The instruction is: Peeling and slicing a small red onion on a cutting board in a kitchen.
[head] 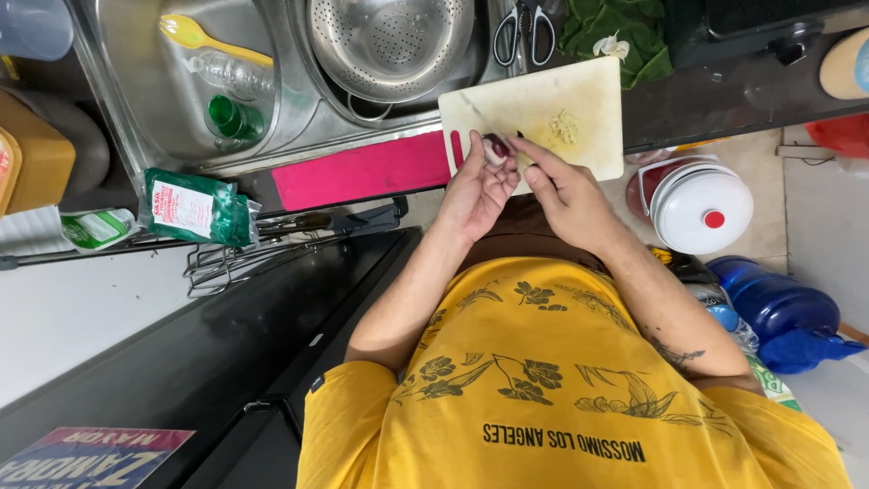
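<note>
My left hand point(478, 188) has its fingers closed around a small purple onion point(495, 148), just above centre of the frame at the near edge of the white cutting board point(593, 118). My right hand point(563, 190) pinches the onion from the other side. Chopped garlic point(565, 127) lies on the board; a steel colander point(389, 41) sits in the sink point(154, 91), upper left.

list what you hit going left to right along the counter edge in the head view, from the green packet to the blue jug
green packet → pink board → left hand holding a small red onion → right hand → white cutting board → white lidded container → blue jug
</note>
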